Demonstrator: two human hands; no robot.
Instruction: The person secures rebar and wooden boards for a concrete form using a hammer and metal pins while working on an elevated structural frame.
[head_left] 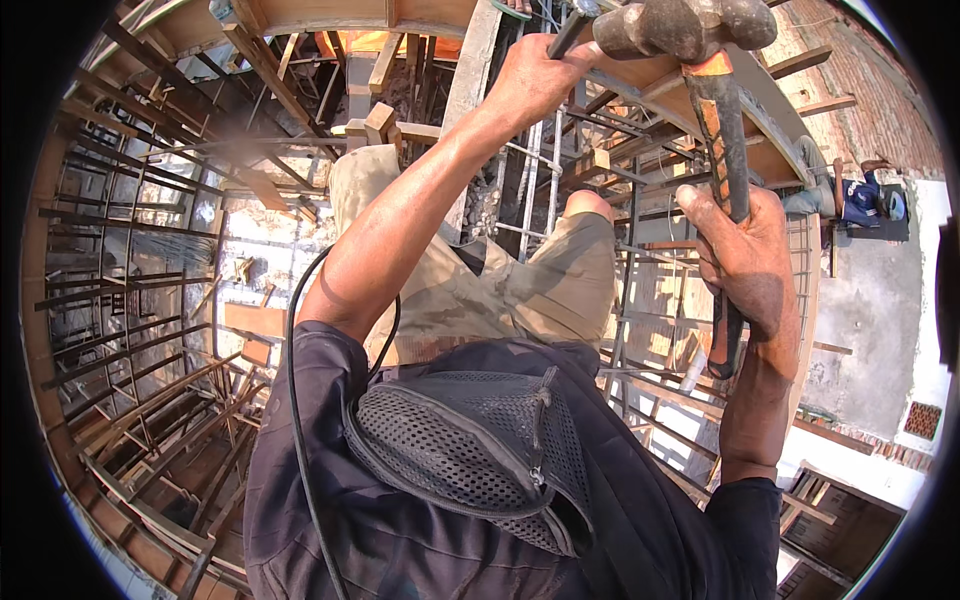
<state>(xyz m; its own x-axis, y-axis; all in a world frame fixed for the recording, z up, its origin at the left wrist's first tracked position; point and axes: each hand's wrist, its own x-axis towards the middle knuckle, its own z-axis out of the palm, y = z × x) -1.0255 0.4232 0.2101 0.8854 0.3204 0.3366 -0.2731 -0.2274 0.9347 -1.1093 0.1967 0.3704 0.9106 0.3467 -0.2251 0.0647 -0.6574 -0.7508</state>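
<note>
Left-side framework: dark bars and timbers (130, 290) cross in a lattice, with a pale, sunlit surface (265, 255) showing beyond them.
Cable: a black cable (296, 400) runs over the dark shirt (400, 555) and bends around beside the left upper arm.
Pouch: a black mesh pouch (440, 440) with a zip lies against the front of the shirt.
Trousers: khaki trousers (450, 310) cover the bent legs, the knees set apart.
Concrete member: a narrow grey concrete strip (480, 55) passes behind the left forearm; steel rods (555, 160) run just to its right.
Left hand: the left hand (532, 78), raised at upper centre, is closed around a dark metal bar (570, 35); the bar's upper end stands beside the hammer head, and its lower end cannot be made out.
Hammer: the hammer (715, 125) stands at upper right, head uppermost, its worn black-and-orange handle sloping slightly; whether the head touches the bar cannot be told.
Right hand: the right hand (752, 245) grips the lower handle, whose butt projects beneath the fist.
Far right: a co-worker (862, 198) in dark blue appears below a brick wall (860, 90), near a grey surface (875, 300).
</note>
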